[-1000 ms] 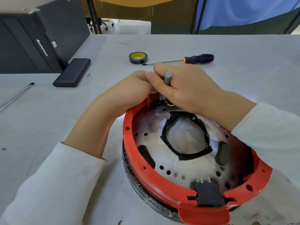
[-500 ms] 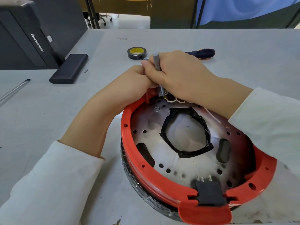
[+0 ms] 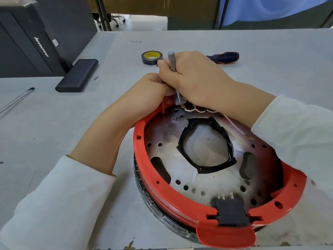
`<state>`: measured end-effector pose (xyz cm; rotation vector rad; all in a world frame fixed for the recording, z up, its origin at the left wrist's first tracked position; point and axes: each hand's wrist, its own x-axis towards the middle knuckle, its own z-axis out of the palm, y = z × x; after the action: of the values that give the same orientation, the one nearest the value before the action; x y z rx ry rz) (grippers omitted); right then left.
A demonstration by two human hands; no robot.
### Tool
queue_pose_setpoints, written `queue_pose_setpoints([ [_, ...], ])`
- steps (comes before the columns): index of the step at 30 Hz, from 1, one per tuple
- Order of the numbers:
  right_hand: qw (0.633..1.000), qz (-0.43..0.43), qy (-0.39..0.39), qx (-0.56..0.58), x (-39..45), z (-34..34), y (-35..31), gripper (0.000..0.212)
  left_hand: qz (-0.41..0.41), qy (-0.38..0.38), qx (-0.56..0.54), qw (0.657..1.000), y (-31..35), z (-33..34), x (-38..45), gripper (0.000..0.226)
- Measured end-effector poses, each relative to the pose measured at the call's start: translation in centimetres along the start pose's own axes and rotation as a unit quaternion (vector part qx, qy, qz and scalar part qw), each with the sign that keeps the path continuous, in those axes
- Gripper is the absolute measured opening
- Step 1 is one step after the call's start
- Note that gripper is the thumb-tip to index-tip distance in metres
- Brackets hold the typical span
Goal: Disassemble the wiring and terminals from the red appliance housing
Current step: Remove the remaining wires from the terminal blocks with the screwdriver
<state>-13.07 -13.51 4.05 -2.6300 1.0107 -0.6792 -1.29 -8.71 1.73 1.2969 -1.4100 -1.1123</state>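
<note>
Tape roll (image 3: pixel 151 57): lying flat on the grey worktop (image 3: pixel 54 123).
Screwdriver (image 3: pixel 223 57): lying beyond it, shaft hidden.
Black slab (image 3: pixel 77 75): sitting at left, beside the computer case (image 3: pixel 34 38).
Pen (image 3: pixel 17 100): lying at the left edge.

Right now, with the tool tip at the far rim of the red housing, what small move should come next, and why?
Probably keep the grey tool on the terminal block and work it there. The right hand grips the tool upright, its tip at the block on the red housing; white wires are attached, and the left hand steadies the rim.
</note>
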Motion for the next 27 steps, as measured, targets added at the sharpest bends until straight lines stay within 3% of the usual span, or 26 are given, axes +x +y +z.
queue_pose_setpoints([
  [7,0.999,0.029,0.010,0.033,0.4,0.0,0.5,0.050,0.000,-0.009,0.002,1.000,-0.1,0.0,0.3,0.037],
  [14,0.997,-0.019,0.037,0.064,-0.4,0.2,1.1,0.044,0.022,-0.013,0.040,0.999,-0.3,-0.1,0.3,0.039],
  [20,0.985,0.033,0.017,0.166,-0.6,-1.1,1.5,0.042,0.034,-0.066,0.002,0.997,-0.3,-0.4,0.1,0.045],
  [23,0.979,0.058,0.014,0.197,-1.4,-2.1,2.3,0.040,0.009,-0.042,-0.019,0.999,-0.3,-0.1,0.2,0.034],
  [27,0.964,0.099,0.024,0.247,-2.5,-2.1,3.5,0.036,0.012,-0.004,0.061,0.998,0.0,0.0,0.1,0.030],
])
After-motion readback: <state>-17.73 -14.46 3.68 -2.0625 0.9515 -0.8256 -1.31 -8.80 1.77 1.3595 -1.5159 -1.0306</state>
